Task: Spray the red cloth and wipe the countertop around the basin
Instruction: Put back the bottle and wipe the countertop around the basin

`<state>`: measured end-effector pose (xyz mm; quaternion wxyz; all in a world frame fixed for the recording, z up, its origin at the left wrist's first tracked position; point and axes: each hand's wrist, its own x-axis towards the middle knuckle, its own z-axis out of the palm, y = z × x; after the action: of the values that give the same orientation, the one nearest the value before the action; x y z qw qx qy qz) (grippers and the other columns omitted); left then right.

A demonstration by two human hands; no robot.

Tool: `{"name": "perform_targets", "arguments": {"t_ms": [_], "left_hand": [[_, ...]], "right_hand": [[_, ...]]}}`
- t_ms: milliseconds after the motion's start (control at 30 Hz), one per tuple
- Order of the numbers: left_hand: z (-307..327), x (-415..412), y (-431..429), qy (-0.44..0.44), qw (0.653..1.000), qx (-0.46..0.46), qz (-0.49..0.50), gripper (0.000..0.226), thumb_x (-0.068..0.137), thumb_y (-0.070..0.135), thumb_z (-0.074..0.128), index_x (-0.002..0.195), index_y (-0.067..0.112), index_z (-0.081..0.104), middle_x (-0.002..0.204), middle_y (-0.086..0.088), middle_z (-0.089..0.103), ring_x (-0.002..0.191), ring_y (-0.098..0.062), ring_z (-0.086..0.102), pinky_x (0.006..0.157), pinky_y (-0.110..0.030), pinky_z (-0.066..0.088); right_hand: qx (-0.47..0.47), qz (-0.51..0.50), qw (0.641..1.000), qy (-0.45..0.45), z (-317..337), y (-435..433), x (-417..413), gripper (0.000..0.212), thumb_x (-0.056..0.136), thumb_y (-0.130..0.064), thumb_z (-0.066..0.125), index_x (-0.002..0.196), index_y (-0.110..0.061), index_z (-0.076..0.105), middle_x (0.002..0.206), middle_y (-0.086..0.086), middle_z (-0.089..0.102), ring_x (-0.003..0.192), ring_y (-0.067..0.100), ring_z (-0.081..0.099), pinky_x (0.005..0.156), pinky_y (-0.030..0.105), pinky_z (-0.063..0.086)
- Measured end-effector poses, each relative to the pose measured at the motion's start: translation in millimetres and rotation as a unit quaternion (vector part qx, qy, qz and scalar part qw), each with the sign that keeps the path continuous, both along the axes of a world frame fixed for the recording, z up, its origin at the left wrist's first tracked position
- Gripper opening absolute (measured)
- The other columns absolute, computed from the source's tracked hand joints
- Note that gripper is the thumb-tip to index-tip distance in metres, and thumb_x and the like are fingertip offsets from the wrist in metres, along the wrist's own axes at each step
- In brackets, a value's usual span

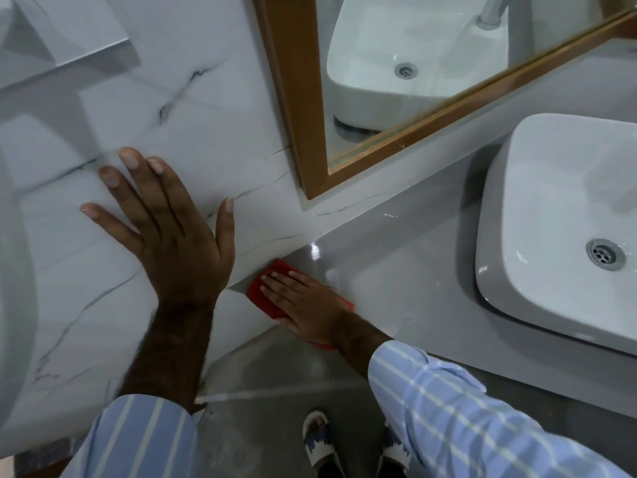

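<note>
My right hand (305, 303) lies flat on the red cloth (262, 293), pressing it onto the grey countertop (406, 270) in the far left corner where the counter meets the wall. The cloth shows around my fingers and under my palm. My left hand (172, 229) rests flat with fingers spread against the white marble wall (193, 125), holding nothing. The white basin (565, 222) sits on the counter to the right, well apart from the cloth. No spray bottle is in view.
A wood-framed mirror (413, 63) hangs on the wall above the counter and reflects the basin and tap. The counter's front edge runs above the grey floor, where my two sandalled feet (320, 439) stand. A wet sheen shows on the counter beside the cloth.
</note>
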<state>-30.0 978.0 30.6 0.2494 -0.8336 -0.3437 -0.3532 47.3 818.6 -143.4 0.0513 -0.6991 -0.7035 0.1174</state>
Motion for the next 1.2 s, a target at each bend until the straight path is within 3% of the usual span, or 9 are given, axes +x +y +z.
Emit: {"name": "perform_targets", "arguments": {"t_ms": [100, 167, 267, 400, 533, 667, 900, 1100, 1200], "left_hand": [[-2, 0, 1, 0.006, 1.0, -0.006, 0.002, 0.085, 0.104, 0.054, 0.051, 0.156, -0.006, 0.019, 0.156, -0.039, 0.035, 0.145, -0.056, 0.023, 0.125, -0.059, -0.009], [-4, -1, 3, 0.004, 1.0, -0.021, -0.003, 0.085, 0.104, 0.052, 0.051, 0.156, -0.006, 0.018, 0.156, -0.04, 0.034, 0.144, -0.059, 0.027, 0.121, -0.076, 0.01], [-9, -6, 8, -0.004, 0.998, -0.055, -0.024, 0.084, 0.105, 0.052, 0.05, 0.159, -0.003, 0.016, 0.159, -0.039, 0.032, 0.145, -0.061, 0.029, 0.111, -0.084, 0.026], [-16, -13, 17, 0.003, 0.996, -0.084, -0.028, 0.086, 0.105, 0.055, 0.046, 0.162, 0.002, 0.009, 0.163, -0.036, 0.027, 0.149, -0.06, 0.027, 0.109, -0.082, 0.029], [-21, -11, 18, 0.001, 0.994, -0.103, -0.027, 0.087, 0.105, 0.056, 0.044, 0.162, 0.003, 0.007, 0.164, -0.035, 0.025, 0.15, -0.059, 0.026, 0.11, -0.08, 0.029], [-25, -12, 23, 0.002, 0.993, -0.117, -0.018, 0.087, 0.105, 0.059, 0.041, 0.163, 0.005, 0.005, 0.167, -0.032, 0.022, 0.152, -0.056, 0.024, 0.113, -0.077, 0.028], [-25, -14, 25, 0.008, 0.991, -0.132, -0.032, 0.088, 0.105, 0.06, 0.039, 0.164, 0.007, 0.0, 0.168, -0.031, 0.019, 0.153, -0.055, 0.022, 0.114, -0.076, 0.027], [-22, -16, 22, 0.013, 0.991, -0.125, -0.037, 0.086, 0.105, 0.058, 0.04, 0.163, 0.006, 0.005, 0.167, -0.032, 0.022, 0.152, -0.056, 0.024, 0.111, -0.079, 0.028], [-23, -14, 20, 0.005, 0.991, -0.125, -0.039, 0.087, 0.105, 0.058, 0.042, 0.164, 0.007, 0.003, 0.166, -0.032, 0.023, 0.151, -0.057, 0.026, 0.11, -0.079, 0.03]], "right_hand": [[-0.003, -0.005, 1.0, 0.011, -1, -3, 13, 0.07, 0.111, -0.048, 0.032, 0.166, -0.009, 0.014, 0.176, 0.011, 0.015, 0.163, 0.026, 0.011, 0.133, 0.044, 0.01], [0.005, -0.05, 0.998, 0.032, 0, -5, 23, 0.07, 0.111, -0.049, 0.032, 0.166, -0.008, 0.017, 0.175, 0.012, 0.016, 0.163, 0.026, 0.01, 0.133, 0.045, 0.01], [0.009, -0.14, 0.99, 0.033, 0, -18, 39, 0.071, 0.11, -0.053, 0.029, 0.166, -0.011, 0.02, 0.175, 0.009, 0.02, 0.163, 0.024, 0.012, 0.134, 0.044, 0.009], [0.002, -0.3, 0.953, 0.053, 1, -51, 85, 0.074, 0.107, -0.06, 0.023, 0.167, -0.017, 0.016, 0.176, 0.006, 0.014, 0.163, 0.023, 0.008, 0.133, 0.044, 0.008], [-0.029, -0.301, 0.953, -0.013, 1, -68, 130, 0.075, 0.107, -0.06, 0.013, 0.168, -0.015, 0.009, 0.177, 0.006, 0.008, 0.164, 0.023, 0.002, 0.133, 0.047, 0.005], [-0.02, -0.333, 0.943, -0.011, -1, -70, 134, 0.075, 0.108, -0.06, 0.016, 0.168, -0.015, 0.01, 0.177, 0.006, 0.011, 0.164, 0.023, 0.005, 0.133, 0.048, 0.006], [-0.012, -0.483, 0.875, 0.002, 2, -69, 143, 0.076, 0.108, -0.059, 0.016, 0.167, -0.012, 0.012, 0.177, 0.01, 0.011, 0.164, 0.027, 0.007, 0.133, 0.048, 0.004], [-0.014, -0.626, 0.779, 0.021, 3, -73, 123, 0.078, 0.108, -0.057, 0.018, 0.166, -0.005, 0.01, 0.176, 0.016, 0.011, 0.163, 0.033, 0.008, 0.132, 0.052, 0.009], [-0.016, -0.635, 0.772, 0.016, 4, -87, 90, 0.077, 0.109, -0.053, 0.023, 0.165, -0.002, 0.012, 0.175, 0.019, 0.015, 0.162, 0.034, 0.011, 0.132, 0.054, 0.011]]}}
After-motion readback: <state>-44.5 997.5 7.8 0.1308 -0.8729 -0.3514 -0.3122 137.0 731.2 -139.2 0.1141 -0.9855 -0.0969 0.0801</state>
